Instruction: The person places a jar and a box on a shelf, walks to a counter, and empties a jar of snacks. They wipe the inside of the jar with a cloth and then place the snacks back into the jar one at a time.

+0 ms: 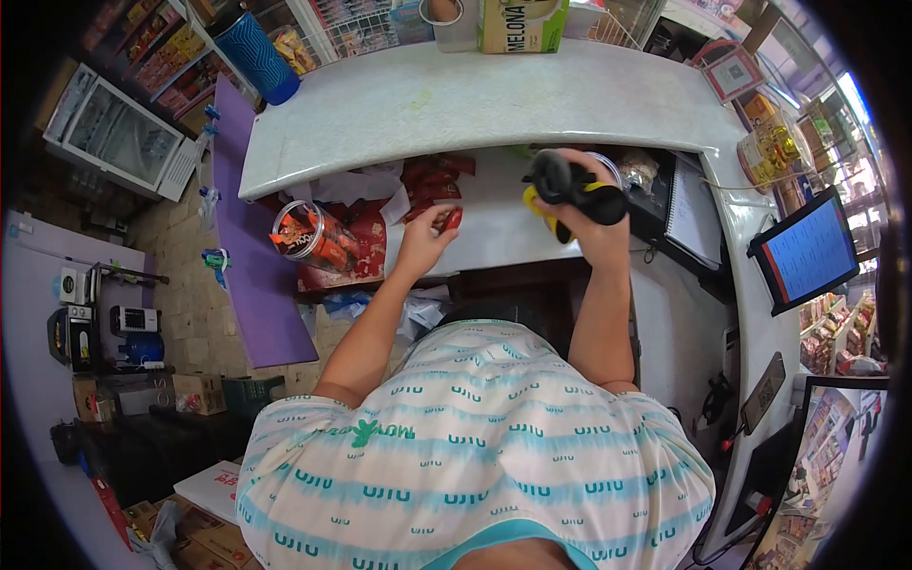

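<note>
My left hand (427,239) is closed on a small red packet (452,219), held between thumb and fingers over the lower shelf of the counter. To its right, my right hand (600,228) grips a black-and-yellow handheld barcode scanner (576,190); fingers and the tool hide parts of each other. Left of my left hand, a clear jar (328,242) of orange and dark wrapped sweets lies tilted on a red surface (370,268). Dark red packaging (432,180) lies just beyond my left hand. A spiral notebook (692,214) is to the right of my right hand.
A white countertop (475,104) overhangs the shelf beyond my hands. On it stand a blue tumbler (255,57) and a Melona box (521,26). A tablet (807,250) and a QR-code stand (733,72) are on the right. A purple panel (242,228) borders the left.
</note>
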`<state>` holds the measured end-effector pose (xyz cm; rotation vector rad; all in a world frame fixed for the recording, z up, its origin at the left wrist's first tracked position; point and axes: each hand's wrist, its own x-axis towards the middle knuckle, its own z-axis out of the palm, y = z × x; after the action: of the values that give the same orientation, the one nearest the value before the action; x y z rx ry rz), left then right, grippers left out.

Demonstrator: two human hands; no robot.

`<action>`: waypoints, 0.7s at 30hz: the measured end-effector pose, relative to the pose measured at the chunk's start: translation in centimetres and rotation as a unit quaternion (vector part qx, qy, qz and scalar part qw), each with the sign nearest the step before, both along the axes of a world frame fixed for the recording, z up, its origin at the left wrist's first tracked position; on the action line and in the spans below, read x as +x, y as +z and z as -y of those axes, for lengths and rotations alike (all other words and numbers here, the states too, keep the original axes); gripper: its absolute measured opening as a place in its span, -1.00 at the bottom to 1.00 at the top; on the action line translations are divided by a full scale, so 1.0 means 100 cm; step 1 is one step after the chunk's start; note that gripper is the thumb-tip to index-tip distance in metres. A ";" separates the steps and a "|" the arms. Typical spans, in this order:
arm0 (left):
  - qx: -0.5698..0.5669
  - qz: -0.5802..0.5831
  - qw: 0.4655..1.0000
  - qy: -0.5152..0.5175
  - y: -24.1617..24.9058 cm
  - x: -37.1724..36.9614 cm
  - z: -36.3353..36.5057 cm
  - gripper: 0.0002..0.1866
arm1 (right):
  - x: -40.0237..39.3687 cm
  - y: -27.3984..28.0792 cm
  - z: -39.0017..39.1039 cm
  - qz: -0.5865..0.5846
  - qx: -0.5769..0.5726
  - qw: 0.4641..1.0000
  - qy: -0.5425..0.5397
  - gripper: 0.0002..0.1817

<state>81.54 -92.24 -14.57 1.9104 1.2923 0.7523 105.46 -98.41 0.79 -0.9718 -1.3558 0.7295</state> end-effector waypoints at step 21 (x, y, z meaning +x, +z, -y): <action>-0.182 0.530 0.822 -0.098 0.116 0.074 0.030 -0.59 | -0.030 -0.023 -0.041 -0.342 -0.132 0.930 0.000 -0.64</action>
<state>88.92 -95.22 -2.95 0.9693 0.4537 1.1175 102.49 -94.36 -1.55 -0.8072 -0.6536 1.1416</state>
